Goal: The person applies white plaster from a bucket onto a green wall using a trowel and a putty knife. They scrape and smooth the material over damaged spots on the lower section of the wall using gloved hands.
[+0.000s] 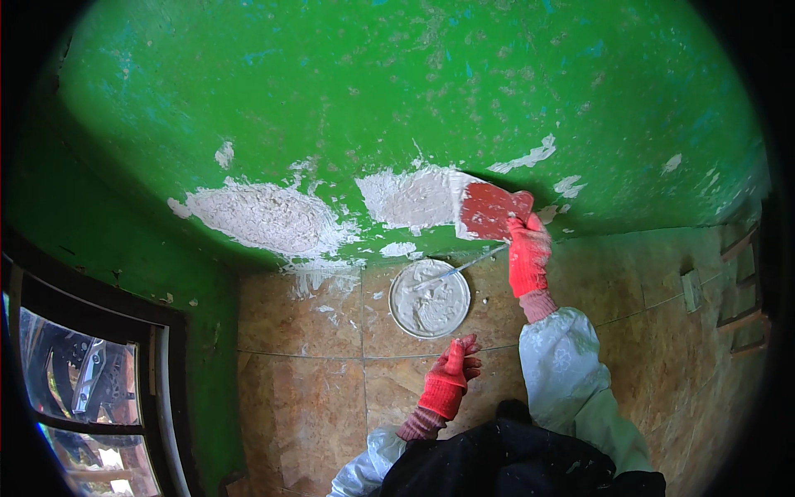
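My right hand (528, 253), in a red knit glove, is closed on a flat red putty spreader (489, 210). The spreader's blade lies against the green wall (331, 91), at the right end of a smeared white putty patch (418, 197). Lower and to the left, my left hand (450, 373), gloved alike, holds nothing; its fingers point up and are slightly apart. Just beyond it stands a round tub (392, 316) of white putty (435, 306) on the floor. A thin stick (472, 262) slants out of the putty toward my right wrist.
A larger rough putty patch (265, 217) covers the wall at left, with white drips on the tiled floor (290, 398) below it. A dark-framed window (79, 364) is at the left. A wooden rack-like frame (741, 286) stands at the far right, near a small flat block (691, 291).
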Demonstrator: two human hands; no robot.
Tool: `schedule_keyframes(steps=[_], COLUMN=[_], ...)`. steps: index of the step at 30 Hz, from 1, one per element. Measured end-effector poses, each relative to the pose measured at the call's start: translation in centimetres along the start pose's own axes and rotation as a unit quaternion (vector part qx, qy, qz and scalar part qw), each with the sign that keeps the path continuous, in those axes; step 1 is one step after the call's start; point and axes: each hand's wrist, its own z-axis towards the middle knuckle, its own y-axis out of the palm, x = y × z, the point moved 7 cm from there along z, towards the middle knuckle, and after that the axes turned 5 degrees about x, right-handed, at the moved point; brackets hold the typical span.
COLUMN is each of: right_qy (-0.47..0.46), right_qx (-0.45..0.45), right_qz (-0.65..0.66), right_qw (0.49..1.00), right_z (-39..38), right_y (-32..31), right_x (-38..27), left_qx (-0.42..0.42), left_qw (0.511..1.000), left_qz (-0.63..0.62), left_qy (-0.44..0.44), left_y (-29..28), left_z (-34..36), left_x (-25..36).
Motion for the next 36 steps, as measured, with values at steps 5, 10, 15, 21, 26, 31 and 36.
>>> schedule_keyframes(steps=[5,10,15,21,26,31,36], right_qy=[0.04,0.007,-0.026,0.036,-0.109,0.011,0.003], right_qx=[-0.021,-0.109,-0.023,-0.049,-0.132,-0.069,-0.063], right_qz=[0.068,-0.046,-0.019,0.024,-0.201,-0.021,-0.081], right_qw=[0.997,0.993,0.999,0.998,0.965,0.997,0.995], right_z=[-2.2,-2.6,-0.9,-2.2,-2.4,-1.2,-1.6], right_y=[-0.1,4.9,2.4,0.5,4.9,3.0,0.5], right_x=[1.0,2.4,1.9,2.8,1.4,1.4,2.0], left_qx=[-0.005,0.005,0.026,-0.002,0.013,0.016,0.0], left_qw=[1.0,1.0,1.0,1.0,1.0,1.0,1.0], left_qz=[-0.007,-0.01,-0.009,-0.015,-0.022,-0.005,-0.005], left_qy=[-0.001,0.002,0.016,0.0,0.002,0.007,-0.007], left_y=[0.1,-0.3,-1.2,-0.4,-0.6,-1.3,-0.4], left_z=[-0.1,-0.1,-0.1,0.2,-0.2,-0.1,0.0], left_x=[-0.1,0.0,0.6,-0.2,0.3,0.4,-0.1])
